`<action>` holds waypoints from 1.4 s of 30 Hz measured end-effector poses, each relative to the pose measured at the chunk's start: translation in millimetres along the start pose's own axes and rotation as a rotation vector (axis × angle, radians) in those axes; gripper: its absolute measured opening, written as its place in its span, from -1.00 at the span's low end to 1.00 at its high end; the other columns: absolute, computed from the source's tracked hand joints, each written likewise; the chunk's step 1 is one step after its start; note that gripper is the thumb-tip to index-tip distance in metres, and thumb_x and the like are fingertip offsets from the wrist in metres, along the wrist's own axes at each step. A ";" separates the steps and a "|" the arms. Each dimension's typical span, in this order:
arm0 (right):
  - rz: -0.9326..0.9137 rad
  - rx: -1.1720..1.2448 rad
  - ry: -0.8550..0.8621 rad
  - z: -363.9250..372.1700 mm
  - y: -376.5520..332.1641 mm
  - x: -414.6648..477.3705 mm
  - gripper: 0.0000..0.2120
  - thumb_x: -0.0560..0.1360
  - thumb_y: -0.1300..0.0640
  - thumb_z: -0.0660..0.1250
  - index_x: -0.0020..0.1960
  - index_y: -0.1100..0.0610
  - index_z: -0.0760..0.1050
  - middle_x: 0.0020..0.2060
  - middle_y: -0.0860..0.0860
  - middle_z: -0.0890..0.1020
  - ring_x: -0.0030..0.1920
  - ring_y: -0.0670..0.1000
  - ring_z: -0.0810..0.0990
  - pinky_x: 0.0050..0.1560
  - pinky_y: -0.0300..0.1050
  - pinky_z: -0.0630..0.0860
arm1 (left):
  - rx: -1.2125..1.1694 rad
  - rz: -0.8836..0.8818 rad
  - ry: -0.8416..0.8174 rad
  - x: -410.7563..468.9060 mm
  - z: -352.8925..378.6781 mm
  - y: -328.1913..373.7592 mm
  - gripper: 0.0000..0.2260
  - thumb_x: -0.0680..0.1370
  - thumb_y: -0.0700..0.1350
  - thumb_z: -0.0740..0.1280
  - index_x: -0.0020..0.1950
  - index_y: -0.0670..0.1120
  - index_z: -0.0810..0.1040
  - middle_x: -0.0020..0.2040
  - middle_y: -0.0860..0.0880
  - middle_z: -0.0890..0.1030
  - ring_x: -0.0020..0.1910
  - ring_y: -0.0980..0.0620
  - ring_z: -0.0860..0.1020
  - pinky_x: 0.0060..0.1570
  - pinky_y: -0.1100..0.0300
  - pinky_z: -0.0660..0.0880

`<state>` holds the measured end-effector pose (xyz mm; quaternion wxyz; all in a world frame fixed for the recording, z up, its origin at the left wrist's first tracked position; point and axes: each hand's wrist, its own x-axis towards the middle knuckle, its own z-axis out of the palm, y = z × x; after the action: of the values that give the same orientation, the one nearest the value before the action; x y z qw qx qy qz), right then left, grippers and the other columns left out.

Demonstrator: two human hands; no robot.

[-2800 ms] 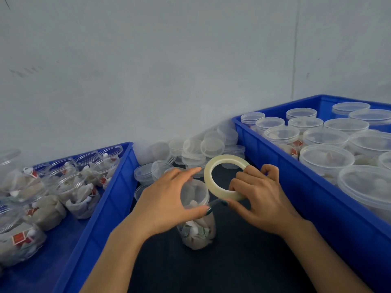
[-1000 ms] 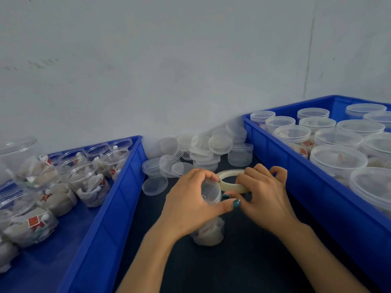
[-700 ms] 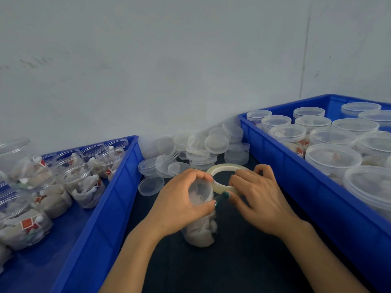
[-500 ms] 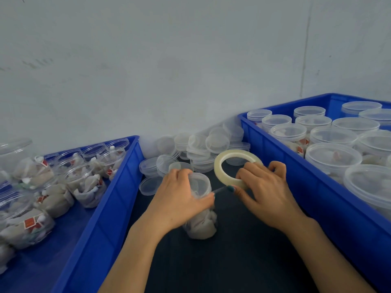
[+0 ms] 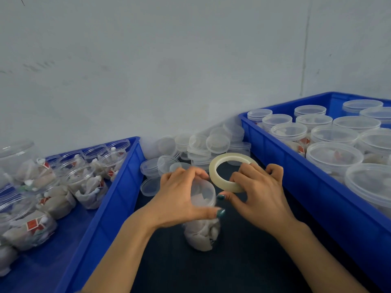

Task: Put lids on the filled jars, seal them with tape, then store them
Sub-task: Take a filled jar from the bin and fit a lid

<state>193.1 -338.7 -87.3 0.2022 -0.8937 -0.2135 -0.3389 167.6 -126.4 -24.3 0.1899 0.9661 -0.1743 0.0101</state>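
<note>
Fingers [image 5: 191, 173] of the left hand [image 5: 179, 199] curl over the rim of the lid [image 5: 203, 191], with the thumb pressed across the near side just under it, so this hand grips the filled jar [image 5: 201, 233] at its top. The right hand [image 5: 260, 195] has its fingers [image 5: 247, 172] hooked over the tape roll [image 5: 230, 188] and its thumb tucked under it, next to the lid.

Half a second ago the roll stood further to the right, with a short strip stretched between it and the jar. It has now swung back against the lid's right side, just beside the left fingertips, and no free strip shows. I judge that the tape is being wound round the lid seam, turn by turn. Sealing is under way and not yet finished, and the tape has not been torn off.

The jar stands upright on the dark desk [image 5: 232, 267], between the two hands and below the roll. A heap of loose lids [image 5: 218, 143] lies behind it against the wall. The blue crate on the left [image 5: 118, 187] holds open filled jars [image 5: 84, 180]. The blue crate on the right [image 5: 296, 172] holds lidded jars [image 5: 334, 153], and this jar will likely go there once it is sealed.
</note>
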 end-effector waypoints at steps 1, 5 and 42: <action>0.004 -0.002 0.009 0.0 -1.3 -0.3 -0.59 0.48 -0.32 0.12 -0.19 -0.04 0.55 -0.21 -0.15 0.49 -0.13 -0.06 0.49 -0.04 -0.05 0.11 | -0.040 -0.022 0.048 0.3 2.8 0.5 -0.25 0.23 0.57 0.32 0.25 0.17 0.30 0.12 0.37 0.29 0.08 0.68 0.02 0.11 0.32 0.20; -0.005 -0.001 0.011 0.3 -3.1 -0.6 -0.64 0.46 -0.25 0.12 -0.22 -0.03 0.54 -0.23 -0.16 0.52 -0.13 -0.05 0.52 -0.06 -0.03 0.14 | -0.096 -0.039 0.164 2.1 9.5 4.4 -0.45 0.27 0.53 0.29 -0.06 0.12 0.36 -0.03 0.23 0.44 0.04 0.49 0.24 0.00 0.26 0.26; -0.024 0.090 -0.008 -2.6 -10.7 1.4 -0.77 0.42 -0.12 0.18 -0.24 -0.04 0.54 -0.31 -0.19 0.48 -0.18 -0.03 0.45 -0.08 0.12 0.25 | 0.017 0.038 0.389 -3.8 31.1 10.7 -0.59 0.40 0.46 0.34 0.06 0.24 0.44 0.05 0.29 0.48 0.07 0.27 0.43 -0.03 0.22 0.46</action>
<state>187.2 -330.8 -82.3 0.2374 -0.8824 -0.2401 -0.3276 159.0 -145.9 -49.6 0.2118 0.9440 -0.1526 0.2018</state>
